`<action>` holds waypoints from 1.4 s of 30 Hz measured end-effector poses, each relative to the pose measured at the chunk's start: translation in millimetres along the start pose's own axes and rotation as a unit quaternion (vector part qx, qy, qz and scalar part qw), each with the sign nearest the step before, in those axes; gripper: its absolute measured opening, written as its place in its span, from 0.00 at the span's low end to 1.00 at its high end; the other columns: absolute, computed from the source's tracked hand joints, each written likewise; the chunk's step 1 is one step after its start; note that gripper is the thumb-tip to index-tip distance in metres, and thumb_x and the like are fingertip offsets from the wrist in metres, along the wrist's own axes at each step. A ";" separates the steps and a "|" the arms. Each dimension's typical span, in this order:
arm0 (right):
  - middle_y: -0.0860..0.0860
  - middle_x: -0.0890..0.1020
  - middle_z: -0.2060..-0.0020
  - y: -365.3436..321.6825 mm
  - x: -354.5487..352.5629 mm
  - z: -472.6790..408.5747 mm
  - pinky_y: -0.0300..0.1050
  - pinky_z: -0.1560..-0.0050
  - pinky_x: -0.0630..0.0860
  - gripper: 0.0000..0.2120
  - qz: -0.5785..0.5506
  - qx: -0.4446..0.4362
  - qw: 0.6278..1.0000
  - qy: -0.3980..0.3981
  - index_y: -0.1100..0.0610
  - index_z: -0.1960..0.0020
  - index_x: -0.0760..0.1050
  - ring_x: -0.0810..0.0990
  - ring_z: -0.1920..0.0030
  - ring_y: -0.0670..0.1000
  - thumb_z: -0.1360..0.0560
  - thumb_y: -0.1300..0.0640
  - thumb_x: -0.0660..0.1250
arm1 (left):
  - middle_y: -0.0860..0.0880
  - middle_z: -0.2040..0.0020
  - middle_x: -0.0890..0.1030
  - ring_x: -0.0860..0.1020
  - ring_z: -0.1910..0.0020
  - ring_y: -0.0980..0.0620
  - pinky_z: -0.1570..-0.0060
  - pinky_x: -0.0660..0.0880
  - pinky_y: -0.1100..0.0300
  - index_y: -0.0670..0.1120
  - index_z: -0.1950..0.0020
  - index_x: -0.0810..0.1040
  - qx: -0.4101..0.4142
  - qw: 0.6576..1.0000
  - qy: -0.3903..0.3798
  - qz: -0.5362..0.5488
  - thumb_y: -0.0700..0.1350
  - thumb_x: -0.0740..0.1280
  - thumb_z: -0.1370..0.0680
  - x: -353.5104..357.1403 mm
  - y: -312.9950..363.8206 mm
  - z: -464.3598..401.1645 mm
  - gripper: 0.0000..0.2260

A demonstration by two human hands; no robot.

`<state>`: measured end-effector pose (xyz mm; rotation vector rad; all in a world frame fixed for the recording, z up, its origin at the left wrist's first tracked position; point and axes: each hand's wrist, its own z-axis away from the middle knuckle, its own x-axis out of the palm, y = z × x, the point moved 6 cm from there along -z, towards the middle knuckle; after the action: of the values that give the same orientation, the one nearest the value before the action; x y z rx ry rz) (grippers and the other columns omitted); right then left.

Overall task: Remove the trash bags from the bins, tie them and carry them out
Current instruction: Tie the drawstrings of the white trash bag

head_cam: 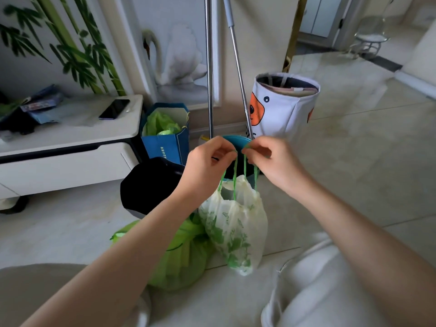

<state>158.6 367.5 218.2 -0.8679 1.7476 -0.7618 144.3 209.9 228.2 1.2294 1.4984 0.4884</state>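
Observation:
A small white trash bag (236, 223) with a green leaf print hangs in the air by thin green drawstrings (245, 171). My left hand (207, 161) and my right hand (271, 159) each pinch the strings at the top, close together, fingers closed. Below and left of the hanging bag a larger green trash bag (181, 256) sits on the floor, gathered at its top. A black bin (148, 182) stands just behind my left forearm. A teal round bin or lid (236, 141) shows behind my hands, mostly hidden.
A blue paper bag (167, 140) with green plastic inside stands by the wall. Two metal poles (208, 67) lean behind it. A white fabric basket (283, 107) with an orange print stands right. A low white cabinet (70, 147) with a phone (114, 109) is left. My knees fill the bottom.

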 end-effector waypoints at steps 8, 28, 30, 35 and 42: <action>0.44 0.82 0.65 -12.0 13.5 5.9 0.36 0.57 0.75 0.08 -0.071 0.036 0.994 -0.070 0.49 0.60 0.79 0.79 0.64 0.38 0.27 0.61 0.70 | 0.46 0.53 0.79 0.78 0.58 0.52 0.58 0.74 0.68 0.43 0.55 0.83 0.001 1.000 0.026 0.017 0.39 0.71 0.26 0.1 0.8 -8.4 0.02; 0.56 0.81 0.64 -17.3 23.6 -0.2 0.44 0.59 0.78 0.05 -0.209 0.065 0.971 -0.099 0.67 0.54 0.78 0.77 0.64 0.51 0.25 0.64 0.67 | 0.54 0.40 0.76 0.71 0.37 0.53 0.36 0.70 0.52 0.50 0.36 0.72 -0.116 0.991 -0.041 -0.048 0.54 0.75 0.32 97.6 -96.3 28.3 0.27; 0.55 0.82 0.63 -18.5 24.4 -0.9 0.44 0.60 0.78 0.06 -0.226 0.072 0.967 -0.097 0.67 0.53 0.77 0.77 0.64 0.51 0.25 0.64 0.66 | 0.56 0.48 0.76 0.74 0.43 0.52 0.42 0.72 0.56 0.49 0.42 0.76 -0.127 0.991 -0.033 -0.038 0.52 0.75 0.31 104.0 -95.5 23.4 0.20; 0.44 0.80 0.72 -13.5 13.4 -8.3 0.44 0.61 0.72 0.05 -0.242 0.066 0.967 -0.052 0.60 0.59 0.77 0.72 0.69 0.47 0.24 0.62 0.65 | 0.46 0.70 0.73 0.73 0.68 0.47 0.64 0.72 0.49 0.41 0.67 0.69 -0.175 0.983 -0.004 -0.052 0.47 0.67 0.25 110.7 -114.0 22.2 0.15; 0.49 0.80 0.70 -4.1 0.1 -12.4 0.46 0.57 0.75 0.04 -0.300 0.077 0.951 0.015 0.61 0.58 0.77 0.74 0.65 0.51 0.25 0.63 0.67 | 0.44 0.62 0.78 0.75 0.58 0.51 0.56 0.72 0.53 0.37 0.62 0.77 -0.122 0.989 -0.020 -0.082 0.53 0.60 0.21 121.1 -135.0 27.1 0.20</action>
<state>147.6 366.4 225.2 -1.3037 1.4260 -1.2922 125.0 256.4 51.9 0.9127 1.4444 0.5182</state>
